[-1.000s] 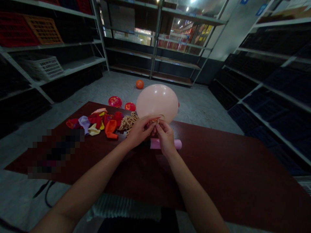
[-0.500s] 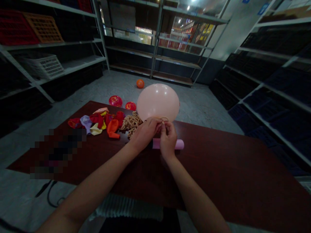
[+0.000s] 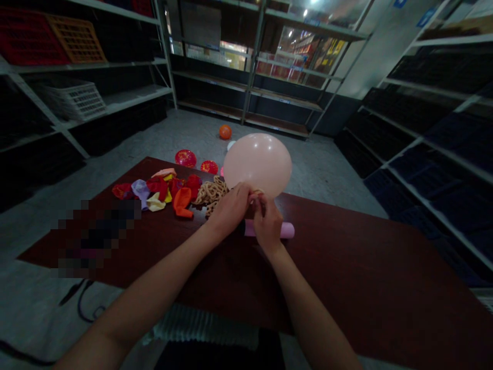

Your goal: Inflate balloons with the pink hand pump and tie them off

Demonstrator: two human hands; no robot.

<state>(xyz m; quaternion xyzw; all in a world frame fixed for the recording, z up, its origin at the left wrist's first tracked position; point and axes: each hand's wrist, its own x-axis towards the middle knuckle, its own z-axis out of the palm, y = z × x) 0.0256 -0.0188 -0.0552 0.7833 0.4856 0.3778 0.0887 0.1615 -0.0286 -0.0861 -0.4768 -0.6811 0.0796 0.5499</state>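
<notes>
A pale pink inflated balloon [image 3: 258, 163] stands just beyond my hands, its neck toward me. My left hand [image 3: 231, 206] is closed, thumb and fingers pinching the balloon's neck. Right beside it, my right hand [image 3: 268, 222] is closed in a pinch on a thin tan cord [image 3: 257, 191] at the neck; the fingers hide most of it. Beneath the right hand lies a pink cylinder [image 3: 287, 230] with a dark end, partly covered. A heap of tan cord [image 3: 211, 192] rests left of my left hand.
Several limp balloons [image 3: 156, 201] and an orange one [image 3: 182, 203] lie on the dark wooden table [image 3: 346, 267]. Red balloons [image 3: 185, 158] and an orange ball-shaped balloon [image 3: 225, 132] are beyond its far edge. Shelving [image 3: 285, 95] with crates [image 3: 75, 38] surrounds the floor.
The tan loop that stood up above my fingers now sits lower, close around the balloon's neck. My right fingers have shifted slightly. The whole view has moved a little.
</notes>
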